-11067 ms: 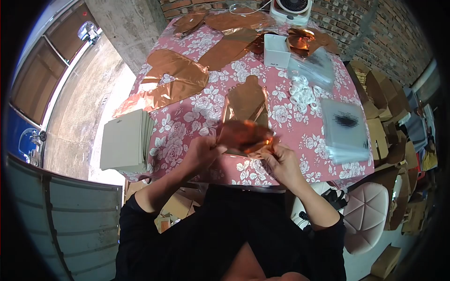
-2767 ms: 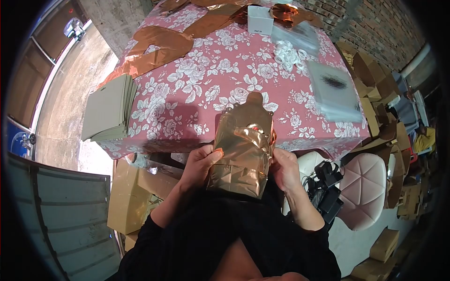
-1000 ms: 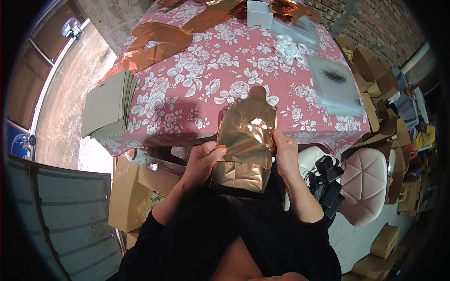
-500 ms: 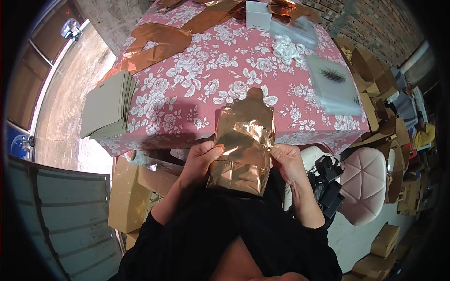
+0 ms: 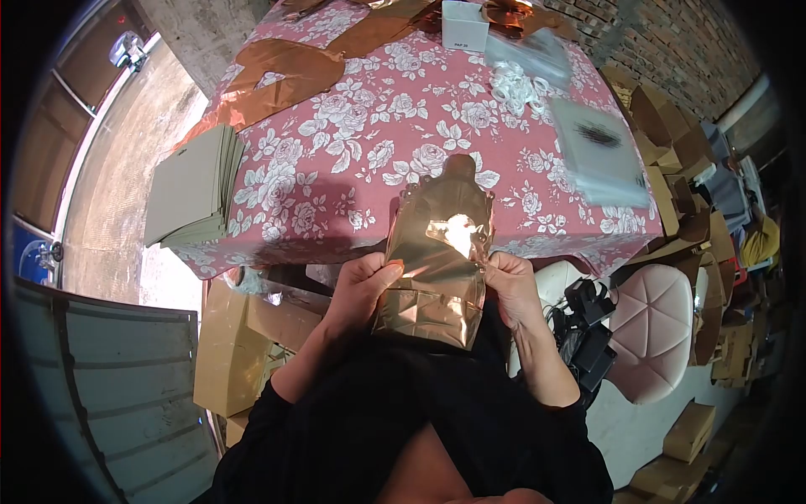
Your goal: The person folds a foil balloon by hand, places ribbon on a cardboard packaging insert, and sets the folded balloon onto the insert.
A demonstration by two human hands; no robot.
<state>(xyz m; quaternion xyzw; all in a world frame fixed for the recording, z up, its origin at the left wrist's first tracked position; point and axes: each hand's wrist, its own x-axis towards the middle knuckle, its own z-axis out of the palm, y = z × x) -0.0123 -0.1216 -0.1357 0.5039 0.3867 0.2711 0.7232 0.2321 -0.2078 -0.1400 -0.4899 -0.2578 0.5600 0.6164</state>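
A flat, folded foil balloon point(image 5: 437, 252), shiny copper-gold with a rounded tab at its far end, hangs between my two hands at the table's front edge. My left hand point(image 5: 363, 284) pinches its left side between thumb and fingers. On the opposite side, my right hand point(image 5: 514, 286) grips the right edge, fingertips closed on the foil. Crease lines run across the balloon's lower part, and a bright reflection lies on its middle. Its near end is just above my lap.
A flowered pink tablecloth point(image 5: 353, 160) covers the table. On it are grey cardboard sheets point(image 5: 186, 189), flat copper foil balloons point(image 5: 285, 76), a white box point(image 5: 464, 27), white ribbon point(image 5: 514, 88) and clear plastic bags point(image 5: 596, 160). A pale chair point(image 5: 648, 336) stands at right.
The foil balloon's surface looks smoother, and the bright reflection has shifted across it. Both hands keep their hold in nearly the same place.
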